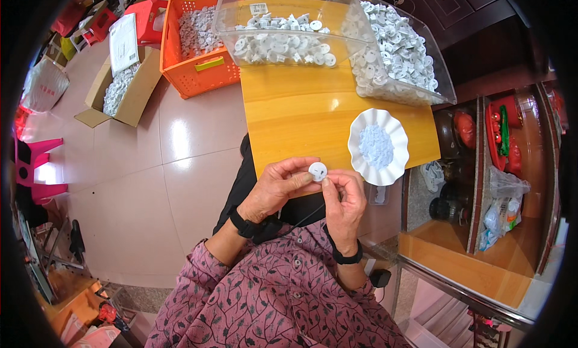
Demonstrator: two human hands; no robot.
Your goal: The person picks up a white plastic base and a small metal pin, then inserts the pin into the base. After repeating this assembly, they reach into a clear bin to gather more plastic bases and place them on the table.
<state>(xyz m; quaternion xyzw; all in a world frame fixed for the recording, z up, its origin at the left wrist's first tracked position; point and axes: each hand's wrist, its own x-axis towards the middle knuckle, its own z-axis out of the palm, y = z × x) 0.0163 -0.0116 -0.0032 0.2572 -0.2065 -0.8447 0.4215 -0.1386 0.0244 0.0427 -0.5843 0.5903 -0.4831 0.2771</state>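
Over the near edge of the yellow wooden table (289, 122), my left hand (274, 188) pinches a small round white plastic piece with dark slots (317, 171) between thumb and fingers. My right hand (344, 200) is closed at the lower right edge of that piece, thumb and forefinger pressed together. Whatever lies between those right fingertips is too small to make out. To the right of my hands, a white dish with a wavy rim (398, 149) holds a heap of tiny pale-blue pieces (376, 146).
Two clear plastic bins (277, 23) (445, 89) full of white pieces stand at the table's far side. Left of it on the floor are an orange crate (198, 77) and a cardboard box (141, 95), both holding white pieces. Open wooden shelves (475, 173) stand to the right.
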